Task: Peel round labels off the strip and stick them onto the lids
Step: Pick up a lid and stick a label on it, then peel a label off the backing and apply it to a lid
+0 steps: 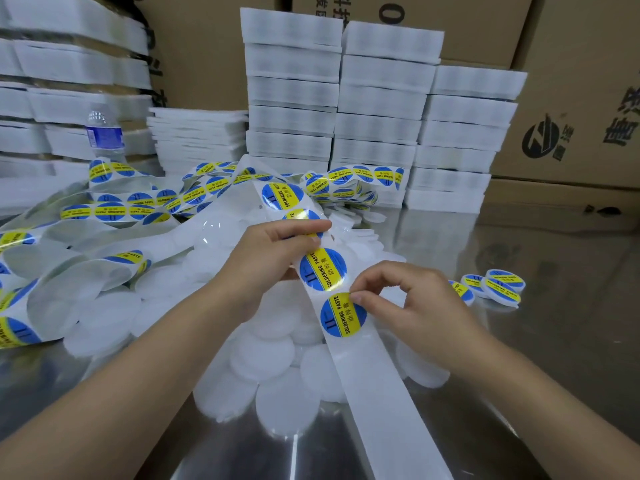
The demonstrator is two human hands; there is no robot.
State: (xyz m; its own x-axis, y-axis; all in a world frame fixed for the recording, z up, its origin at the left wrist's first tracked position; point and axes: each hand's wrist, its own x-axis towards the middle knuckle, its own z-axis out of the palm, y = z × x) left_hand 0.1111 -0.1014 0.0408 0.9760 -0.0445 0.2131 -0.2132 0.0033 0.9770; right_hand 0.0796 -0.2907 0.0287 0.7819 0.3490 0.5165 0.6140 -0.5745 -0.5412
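So the label (343, 315) peels cleanly, strip (375, 393) is held taut by left grip (273, 251), label edge pinched by right grip (408, 299).

Right hand (412, 299) pinches a label (343, 315) on the strip (381, 393).

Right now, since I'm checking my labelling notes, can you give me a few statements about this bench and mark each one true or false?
1. The right hand pinches the edge of the lowest label on the strip. True.
2. The left hand lies empty on the table. False: it holds the strip higher up.
3. Some labelled lids lie to the right of the hands. True.
4. The water bottle stands at the far right. False: it stands at the back left, among white stacks.
5. The strip below the pinched label is bare. True.
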